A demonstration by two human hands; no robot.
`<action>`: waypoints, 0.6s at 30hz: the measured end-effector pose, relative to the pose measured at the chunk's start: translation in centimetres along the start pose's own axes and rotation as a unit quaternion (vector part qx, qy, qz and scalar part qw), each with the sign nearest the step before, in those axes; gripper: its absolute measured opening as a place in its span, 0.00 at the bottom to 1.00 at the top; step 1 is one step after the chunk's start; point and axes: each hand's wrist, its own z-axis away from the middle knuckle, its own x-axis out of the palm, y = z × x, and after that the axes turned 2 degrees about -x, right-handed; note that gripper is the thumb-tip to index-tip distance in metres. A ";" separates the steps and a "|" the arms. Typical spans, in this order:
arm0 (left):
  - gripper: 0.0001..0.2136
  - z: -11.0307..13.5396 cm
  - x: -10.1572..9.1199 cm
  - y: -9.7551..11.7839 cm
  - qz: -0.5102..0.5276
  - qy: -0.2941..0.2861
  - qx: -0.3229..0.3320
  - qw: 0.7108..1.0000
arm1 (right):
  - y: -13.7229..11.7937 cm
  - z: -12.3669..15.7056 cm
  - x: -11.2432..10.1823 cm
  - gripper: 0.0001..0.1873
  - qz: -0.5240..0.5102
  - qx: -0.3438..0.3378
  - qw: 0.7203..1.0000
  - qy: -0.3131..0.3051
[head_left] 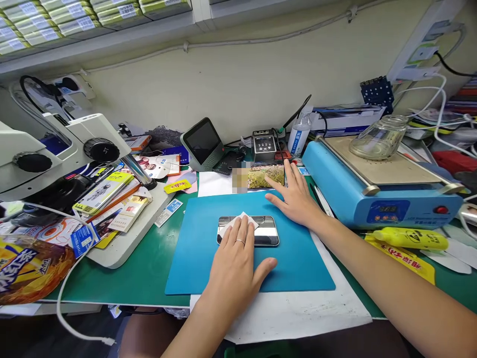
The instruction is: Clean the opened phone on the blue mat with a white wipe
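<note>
A phone (265, 232) with a shiny glass face lies flat on a blue mat (298, 263). My left hand (234, 263) rests on its left half, fingers stretched flat over a small white wipe (246, 219). My right hand (296, 196) lies open, palm down, at the mat's far right corner, its fingertips touching a small card with a landscape picture (264, 176).
A microscope (55, 149) and a litter of packets fill the left side. A blue heating plate (383, 199) bearing an upturned glass jar (380, 136) stands at the right. A small screen (203, 144), a controller box (264, 145) and a bottle (298, 139) line the back. Yellow tubes (410, 238) lie at the right.
</note>
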 end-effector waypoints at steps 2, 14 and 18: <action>0.36 0.2 0.0 -0.2 -0.001 -0.007 -0.011 1.000 | 0.0 -0.2 0.1 0.33 0.002 0.010 1.000 0.008; 0.35 -1.0 -0.5 2.4 0.056 -0.051 0.099 0.992 | 0.3 -0.1 0.2 0.30 0.012 -0.016 1.000 0.018; 0.36 -1.4 -0.5 2.6 0.067 -0.054 0.105 0.991 | 0.0 -0.4 0.4 0.32 0.001 -0.015 1.000 0.020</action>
